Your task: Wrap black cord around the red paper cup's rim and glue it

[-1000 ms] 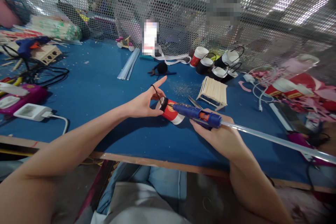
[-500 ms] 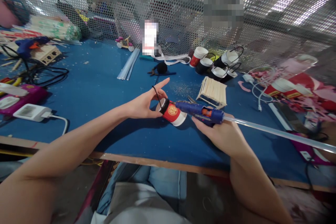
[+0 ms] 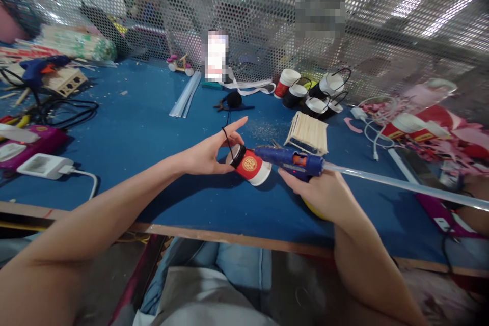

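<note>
My left hand (image 3: 208,155) grips a small paper cup (image 3: 251,167) by its bottom end, between the thumb and fingers. The cup lies tilted, red with a gold emblem, with a black band around the end in my hand and its white part to the right. A thin black cord (image 3: 226,137) loops up from the band over my fingers. In my right hand (image 3: 324,188) is a blue glue gun (image 3: 288,159), its nozzle close to the cup's band; I cannot tell if it touches. A long clear glue stick (image 3: 382,175) sticks out of its back.
Beyond my hands are a wooden-stick model (image 3: 307,132), black pliers (image 3: 235,106) and clear glue sticks (image 3: 185,94). Several cups with cord handles (image 3: 296,96) stand by the mesh screen (image 3: 260,25). A second glue gun (image 3: 42,69) and a purple power strip (image 3: 42,140) lie left.
The cup has turned very slightly in my left hand. Something yellow now shows beneath my right hand. The glue gun stays almost in place at the band.
</note>
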Tool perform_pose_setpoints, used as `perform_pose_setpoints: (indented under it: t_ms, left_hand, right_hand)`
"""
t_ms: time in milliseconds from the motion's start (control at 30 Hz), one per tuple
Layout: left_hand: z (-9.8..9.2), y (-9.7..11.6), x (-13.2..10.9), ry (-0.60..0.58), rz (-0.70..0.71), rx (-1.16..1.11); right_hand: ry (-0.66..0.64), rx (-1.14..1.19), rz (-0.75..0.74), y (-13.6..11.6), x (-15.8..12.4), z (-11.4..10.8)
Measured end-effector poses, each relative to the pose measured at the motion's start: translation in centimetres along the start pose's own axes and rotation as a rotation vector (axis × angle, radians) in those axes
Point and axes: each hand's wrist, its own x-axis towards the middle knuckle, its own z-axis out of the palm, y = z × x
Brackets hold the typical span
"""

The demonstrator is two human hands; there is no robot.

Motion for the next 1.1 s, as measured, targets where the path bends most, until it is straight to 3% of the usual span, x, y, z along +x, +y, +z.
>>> perform_pose_setpoints:
  t_ms: [300,467,700,1100]
  left_hand:
    - [0.1,0.3,0.1,-0.001,0.007,0.009]
    - [0.1,0.1,0.0,0.000,-0.002,-0.001]
    - [0.1,0.1,0.0,0.007,-0.018,-0.002]
    - [0.3,0.2,0.0,0.059,-0.084,-0.058]
  right_hand:
    - [-0.047,-0.082,-0.011,-0.3,0.3,0.1]
    - [-0.024,0.056,0.124,-0.3,0.0,-0.1]
    - [0.021,0.146,0.202,-1.3,0.2,0.0]
    - [-0.056,0.284,0.405,-2.2,-0.7,0.2]
